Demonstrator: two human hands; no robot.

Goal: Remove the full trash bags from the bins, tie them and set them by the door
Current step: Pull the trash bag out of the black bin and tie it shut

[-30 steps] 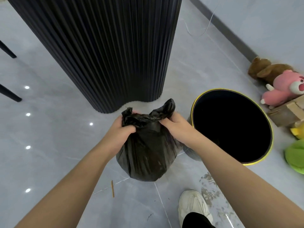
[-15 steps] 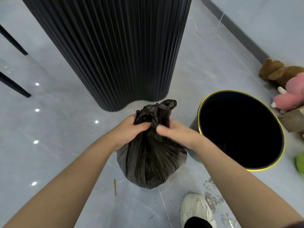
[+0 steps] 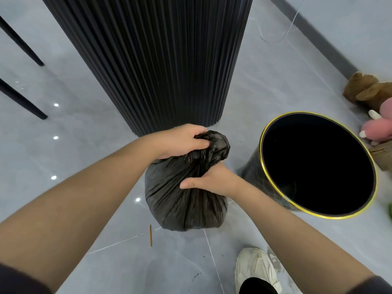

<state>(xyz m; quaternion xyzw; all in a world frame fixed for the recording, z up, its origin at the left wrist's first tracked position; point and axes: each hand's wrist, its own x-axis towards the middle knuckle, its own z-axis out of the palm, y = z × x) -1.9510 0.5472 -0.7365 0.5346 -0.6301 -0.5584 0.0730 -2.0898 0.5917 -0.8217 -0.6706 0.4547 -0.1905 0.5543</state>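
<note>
A full black trash bag point(image 3: 182, 200) stands on the grey tiled floor in front of me. My left hand point(image 3: 180, 143) grips the bunched top of the bag from above. My right hand point(image 3: 210, 181) is clamped around the bag's twisted neck just below, thumb pointing left. To the right stands a black bin point(image 3: 252, 166) with a gold rim, with no bag in it.
A tall black fluted column point(image 3: 152, 60) rises just behind the bag. Stuffed toys point(image 3: 369, 92) and a cardboard box point(image 3: 381, 155) lie by the wall at right. Black chair legs point(image 3: 21, 98) stand at left. A thin stick point(image 3: 150, 235) lies on the floor; my white shoe point(image 3: 254, 268) is below.
The two top flaps held apart a second ago have been gathered into one bunch. My left hand rose onto the top while my right hand dropped to the neck.
</note>
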